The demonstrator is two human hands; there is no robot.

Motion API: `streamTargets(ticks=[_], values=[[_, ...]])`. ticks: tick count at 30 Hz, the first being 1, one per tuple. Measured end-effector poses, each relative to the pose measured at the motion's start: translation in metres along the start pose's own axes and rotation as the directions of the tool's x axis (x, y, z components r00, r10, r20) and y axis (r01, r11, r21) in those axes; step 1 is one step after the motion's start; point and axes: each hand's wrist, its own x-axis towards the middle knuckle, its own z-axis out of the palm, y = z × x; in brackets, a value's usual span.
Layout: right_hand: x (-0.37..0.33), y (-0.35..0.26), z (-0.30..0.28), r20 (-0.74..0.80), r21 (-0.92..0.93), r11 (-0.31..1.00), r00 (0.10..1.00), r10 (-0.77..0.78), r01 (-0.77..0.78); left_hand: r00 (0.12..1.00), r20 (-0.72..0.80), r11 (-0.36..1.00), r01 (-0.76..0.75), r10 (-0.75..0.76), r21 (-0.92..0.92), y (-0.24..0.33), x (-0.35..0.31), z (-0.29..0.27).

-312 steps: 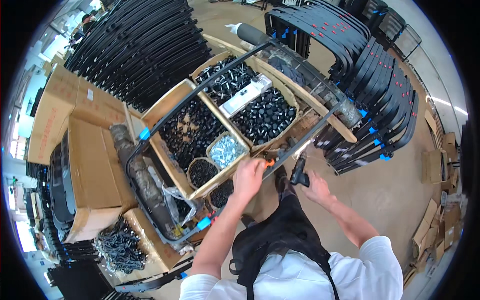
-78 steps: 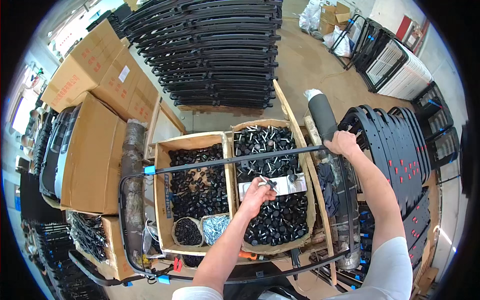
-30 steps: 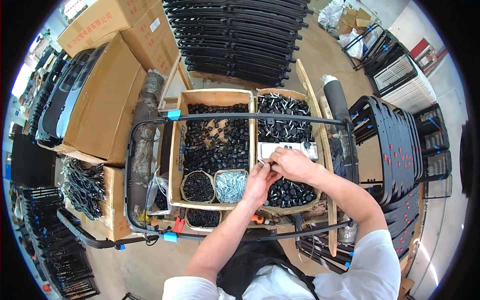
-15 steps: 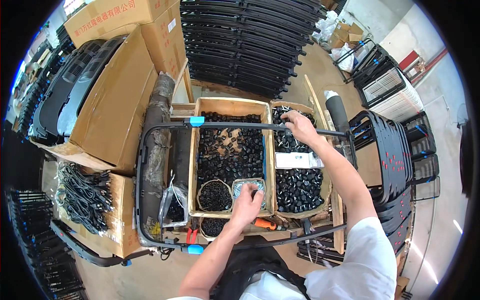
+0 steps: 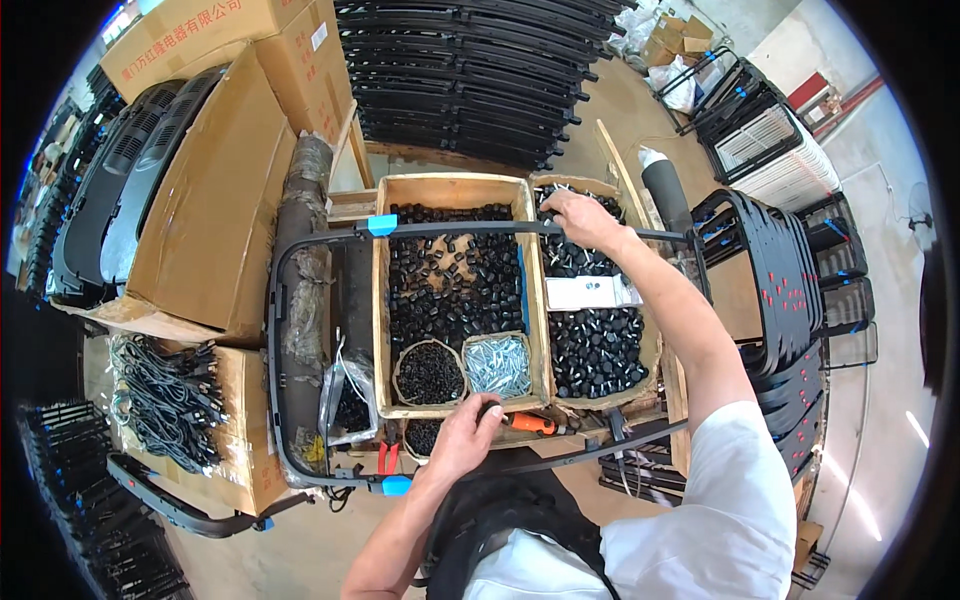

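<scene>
A black rectangular frame [image 5: 275, 345] with rounded corners and blue pieces on its bars lies across two open boxes. Near its close bar, my left hand [image 5: 468, 437] pinches a small black cap [image 5: 488, 408] between thumb and fingers. My right hand [image 5: 587, 220] reaches past the far bar, fingers bent together at the far part of the right box [image 5: 653, 378]. What those fingertips hold, if anything, is hidden. Beneath them lie black knobs with metal screws [image 5: 585, 262]. More black knobs [image 5: 598, 350] fill the box's near part.
The left wooden box [image 5: 383, 300] contains loose black caps [image 5: 455, 315], a tub of small black screws [image 5: 430, 373] and a tub of silver screws [image 5: 497, 365]. A white card [image 5: 580, 293], red-handled pliers [image 5: 388, 458] and an orange tool [image 5: 532, 424] are close by. Cartons [image 5: 205, 200] and stacked frames stand around.
My left hand has drawn back from above the silver screws toward the near bar, keeping the black cap. My right hand has shifted slightly left and away. The whole view has shifted a little.
</scene>
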Motion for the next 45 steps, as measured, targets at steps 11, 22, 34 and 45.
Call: streamTargets(ticks=[11, 22, 34, 45], values=[[0.008, 0.006, 0.012, -0.035, -0.137, 0.972, 0.982, 0.188, -0.191, 0.971, -0.221, 0.996, -0.089, 0.09, 0.014, -0.015, -0.036, 0.062], [0.02, -0.003, -0.002, 0.062, -0.243, 0.952, 0.977, 0.206, -0.186, 0.992, -0.123, 0.999, -0.021, 0.017, -0.029, -0.013, -0.053, 0.126], [0.022, 0.018, 0.027, 0.025, 0.071, 0.977, 0.979, 0.2, -0.201, 0.942, 0.073, 0.909, -0.335, 0.327, 0.247, -0.01, -0.057, 0.157], [0.024, -0.005, 0.001, 0.171, -0.166, 0.979, 0.975, 0.144, -0.115, 0.937, 0.155, 0.926, -0.336, 0.312, 0.17, -0.01, -0.054, 0.157]])
